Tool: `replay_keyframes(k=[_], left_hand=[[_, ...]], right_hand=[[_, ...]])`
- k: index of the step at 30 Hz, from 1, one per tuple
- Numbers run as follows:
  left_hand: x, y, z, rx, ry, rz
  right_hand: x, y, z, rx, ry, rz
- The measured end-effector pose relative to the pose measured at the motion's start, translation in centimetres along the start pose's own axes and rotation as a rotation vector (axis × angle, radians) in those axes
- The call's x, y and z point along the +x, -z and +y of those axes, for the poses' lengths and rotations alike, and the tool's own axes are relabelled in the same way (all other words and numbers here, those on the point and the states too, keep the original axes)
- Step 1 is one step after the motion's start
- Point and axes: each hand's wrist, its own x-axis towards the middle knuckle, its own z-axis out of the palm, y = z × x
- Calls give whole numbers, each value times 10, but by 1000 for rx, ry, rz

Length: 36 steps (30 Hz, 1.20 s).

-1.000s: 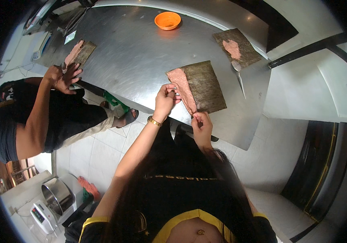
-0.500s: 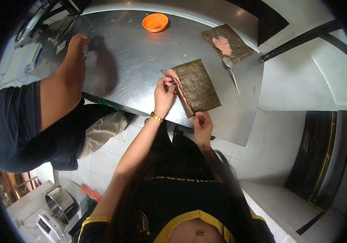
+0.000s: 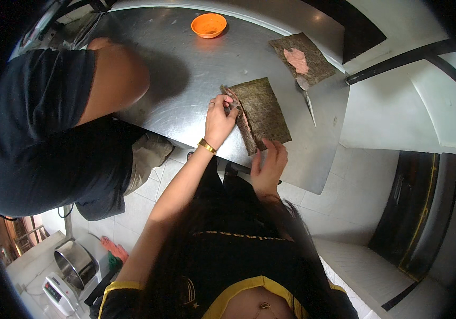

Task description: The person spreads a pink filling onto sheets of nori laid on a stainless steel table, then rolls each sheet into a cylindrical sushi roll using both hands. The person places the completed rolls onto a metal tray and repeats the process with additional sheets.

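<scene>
A dark green seaweed sheet [image 3: 268, 109] lies on the metal table, its left edge folded over a strip of pink paste [image 3: 245, 121]. My left hand [image 3: 220, 123] grips this folded edge near its far end, fingers curled over it and thumb pressed to it. At the sheet's near edge, my right hand [image 3: 270, 166] has its thumb and fingers apart, the fingertips touching or just over the seaweed. Further right lies a second seaweed sheet [image 3: 317, 65] with a patch of pink paste [image 3: 296, 60] on it. A metal spoon [image 3: 307, 101] rests with its bowl at that sheet's near edge.
An orange bowl [image 3: 208, 25] stands at the table's far side. To my left, a co-worker's bent arm [image 3: 116, 80] reaches over the metal table [image 3: 185, 80]. A steel pot [image 3: 76, 264] and a white device [image 3: 59, 294] are low at the left.
My right hand has loosened its pinch on the fold's near end and spread its fingers. My left fingers have shifted along the fold, which looks pressed flatter. The co-worker's arm has swung rightward.
</scene>
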Motion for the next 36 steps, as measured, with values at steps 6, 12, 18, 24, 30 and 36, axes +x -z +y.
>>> replay_keyframes(k=[6, 12, 18, 24, 30, 36], left_hand=[[2, -1, 2, -25, 17, -22], [3, 5, 5, 26, 15, -43], [17, 5, -6, -23, -50, -46], [31, 6, -3, 9, -61, -64], [40, 8, 2, 97, -63, -122], [43, 5, 0, 128, -82, -135]], right_hand=[[3, -30, -18, 74, 288, -334], [3, -53, -10, 152, 152, -352], [6, -52, -8, 100, 142, -370], [12, -59, -8, 161, 47, -293], [23, -62, -8, 70, 19, -287], [24, -72, -3, -29, 97, -249]])
